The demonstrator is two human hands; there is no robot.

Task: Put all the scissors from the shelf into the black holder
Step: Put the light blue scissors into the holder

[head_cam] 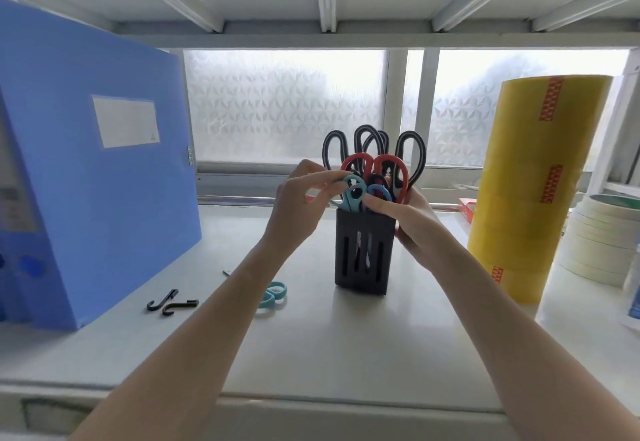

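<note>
One teal-handled scissors [353, 196] pinched by left hand [298, 205] at slotted black plastic holder [362, 253], frame centre; right hand [412, 222] grips holder's side.

Left arm: bare forearm, extended forward and upward from lower left, wrist bent slightly. Left hand [298, 205]: raised, fingers curled inward, thumb and fingertips [330, 179] pinched together in a closed grip. Right arm: bare forearm, extended from lower right, angled inward. Right hand [414, 224]: level with the left, palm facing left, thumb [379, 204] stretched toward the left hand, remaining fingers wrapped out of sight; grip closed.
</note>
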